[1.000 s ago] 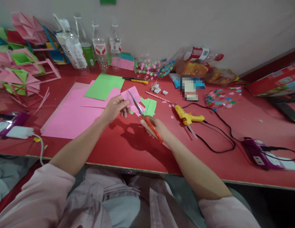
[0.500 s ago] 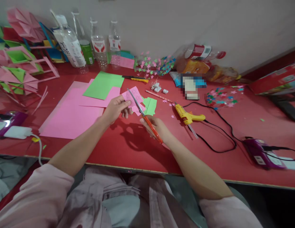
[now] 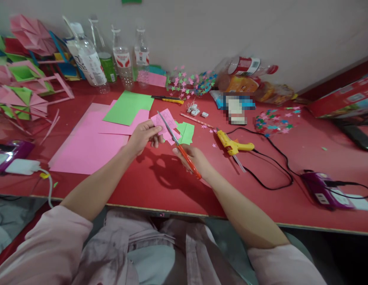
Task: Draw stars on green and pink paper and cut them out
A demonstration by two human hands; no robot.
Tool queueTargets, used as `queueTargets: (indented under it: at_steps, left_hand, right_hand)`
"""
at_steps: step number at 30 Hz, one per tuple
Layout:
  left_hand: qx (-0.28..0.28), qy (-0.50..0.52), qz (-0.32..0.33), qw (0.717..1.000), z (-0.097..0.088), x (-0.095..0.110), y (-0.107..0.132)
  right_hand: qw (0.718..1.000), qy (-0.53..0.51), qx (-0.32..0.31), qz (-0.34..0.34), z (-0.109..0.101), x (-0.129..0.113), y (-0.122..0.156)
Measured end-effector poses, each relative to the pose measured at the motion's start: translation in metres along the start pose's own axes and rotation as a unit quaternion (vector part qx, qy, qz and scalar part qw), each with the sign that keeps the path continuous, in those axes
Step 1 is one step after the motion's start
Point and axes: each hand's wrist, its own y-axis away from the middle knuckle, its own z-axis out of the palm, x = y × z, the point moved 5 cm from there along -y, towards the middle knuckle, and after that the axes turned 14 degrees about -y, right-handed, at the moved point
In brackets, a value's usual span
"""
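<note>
Between thumb and fingers my left hand (image 3: 147, 135) pinches a small piece of pink paper (image 3: 168, 115) with star outlines drawn on it. My right hand (image 3: 196, 160) grips orange-handled scissors (image 3: 186, 157), their blades lying across the pink piece; whether the blades are parted is hard to make out. Below the blades, folded green paper (image 3: 187, 132) and pink scraps rest on the red table (image 3: 172, 186). Large pink sheets (image 3: 89, 146) and a green sheet (image 3: 129, 107) lie to the left of my hands.
A yellow glue gun (image 3: 234, 143) with a black cord lies to the right, near a pencil (image 3: 196, 120) and a yellow cutter knife (image 3: 172, 101). Plastic bottles (image 3: 123, 59) stand along the wall. Purple power strips (image 3: 328, 192) sit at both sides. Paper stars (image 3: 190, 81) are at the back.
The view has shifted very slightly. Both hands, the pink piece and the scissors keep nearly the same position.
</note>
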Motion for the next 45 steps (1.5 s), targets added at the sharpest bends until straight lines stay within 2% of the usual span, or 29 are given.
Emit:
queueTargets:
  at_steps: [14,18,21,23,25,28,30,34,37,45]
  left_hand:
    - [-0.005,-0.010,-0.008,1.000,-0.002,-0.001,-0.002]
    - [-0.004,-0.045,-0.002,0.999,-0.003,-0.001,-0.004]
    - [-0.017,-0.088,-0.001,0.996,-0.004,-0.006,-0.007]
    - [-0.018,-0.127,0.001,0.992,-0.005,-0.010,-0.007]
    - [-0.003,-0.202,0.019,0.979,-0.008,-0.012,-0.008]
    - [0.071,-0.353,0.081,0.929,-0.013,-0.010,-0.008]
    - [0.084,-0.404,0.116,0.903,-0.012,-0.012,-0.011]
    - [-0.003,-0.436,0.123,0.892,0.000,-0.028,-0.019]
    - [-0.051,-0.454,0.122,0.881,0.007,-0.035,-0.022]
    - [-0.124,-0.463,0.144,0.866,0.026,-0.018,-0.005]
  right_hand:
    - [1.000,0.004,0.011,0.010,-0.001,-0.001,0.000]
    - [0.998,-0.005,0.056,-0.005,-0.013,0.005,-0.009]
    - [0.993,-0.022,0.112,-0.016,-0.031,0.011,-0.016]
    - [0.988,0.020,0.153,-0.022,-0.046,0.013,-0.020]
    - [0.977,0.089,0.194,-0.016,-0.059,0.013,-0.022]
    - [0.948,0.213,0.236,0.008,-0.070,0.009,-0.024]
    - [0.932,0.273,0.237,0.023,-0.071,0.007,-0.028]
    - [0.917,0.326,0.223,0.050,-0.067,0.011,-0.040]
    - [0.918,0.338,0.204,0.047,-0.061,0.016,-0.049]
    - [0.916,0.378,0.129,-0.031,-0.035,0.017,-0.045]
